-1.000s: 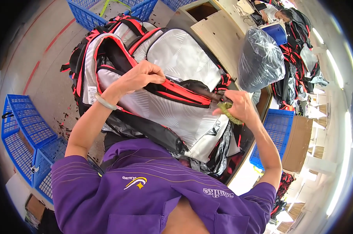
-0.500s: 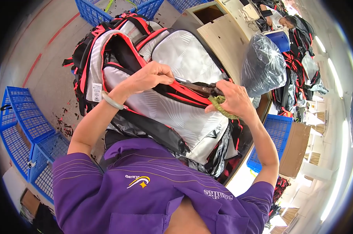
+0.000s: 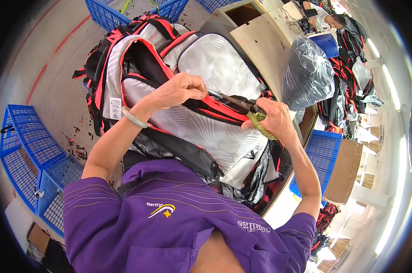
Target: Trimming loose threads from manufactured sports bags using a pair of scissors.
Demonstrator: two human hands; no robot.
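A silver-grey backpack (image 3: 206,136) with black panels and red-orange edging lies in front of me, its opening facing up. My left hand (image 3: 182,90) is closed, pinching the red edging (image 3: 222,108) between thumb and fingertips. Wrapped round the handles of dark scissors (image 3: 241,103) is my right hand (image 3: 277,117); a yellow-green wrapping (image 3: 260,123) covers one handle. The blades point left along the edging, close to the bag's opening. Whether they touch any thread or fabric is too small to tell.
More grey and red bags (image 3: 140,41) pile up behind. A wooden cabinet (image 3: 265,43) and a stuffed clear plastic bag (image 3: 307,73) stand at the right. Blue crates (image 3: 33,136) sit at left, with others behind and right. Another person (image 3: 324,18) sits at the far right.
My right hand and the scissors have shifted slightly to the right, and the blades look narrower. My left hand has barely moved and keeps its pinch on the edging.
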